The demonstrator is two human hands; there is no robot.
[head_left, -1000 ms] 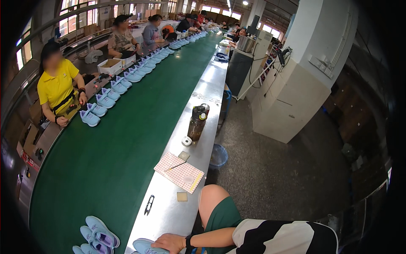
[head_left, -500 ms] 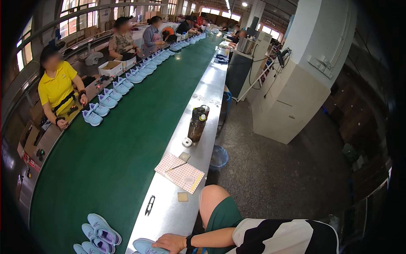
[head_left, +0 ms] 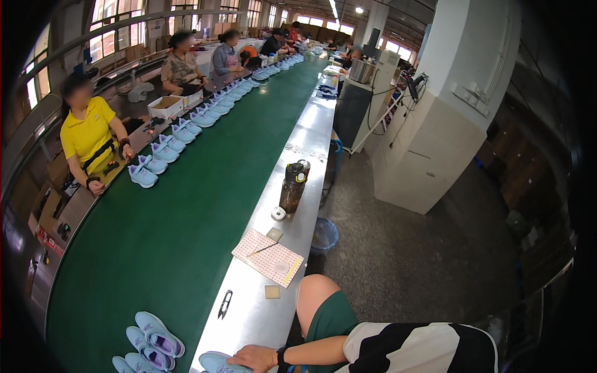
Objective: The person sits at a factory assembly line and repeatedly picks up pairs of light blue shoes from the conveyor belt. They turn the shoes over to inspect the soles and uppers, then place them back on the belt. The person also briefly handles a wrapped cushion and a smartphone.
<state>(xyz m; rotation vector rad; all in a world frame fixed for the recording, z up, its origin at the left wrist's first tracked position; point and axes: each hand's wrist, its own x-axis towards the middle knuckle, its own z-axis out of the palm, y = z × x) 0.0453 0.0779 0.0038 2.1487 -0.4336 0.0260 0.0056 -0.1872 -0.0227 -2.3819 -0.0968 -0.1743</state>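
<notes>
At the bottom edge, my right hand (head_left: 256, 359) lies over a light blue sneaker (head_left: 217, 362) on the metal bench (head_left: 208, 336), its fingers curled onto the upper. The frame's edge cuts off part of this shoe. My left hand is out of the picture. On the green conveyor belt (head_left: 161, 248), left of that hand, several more light blue sneakers (head_left: 158, 336) with lilac linings sit close together. Farther up the bench lie black thread snips (head_left: 226, 304) and a small tan square pad (head_left: 272, 292).
A patterned sheet (head_left: 267, 258) with a thin stick, a white spool (head_left: 278, 213) and a dark bottle (head_left: 292, 189) occupy the bench. Sneakers line the belt's far side, where a person in yellow (head_left: 93, 137) and other workers sit. A blue bin (head_left: 324, 234) stands beside the bench.
The whole view has shifted slightly, so the bench and belt appear a little lower and farther right. My right hand stays on the sneaker.
</notes>
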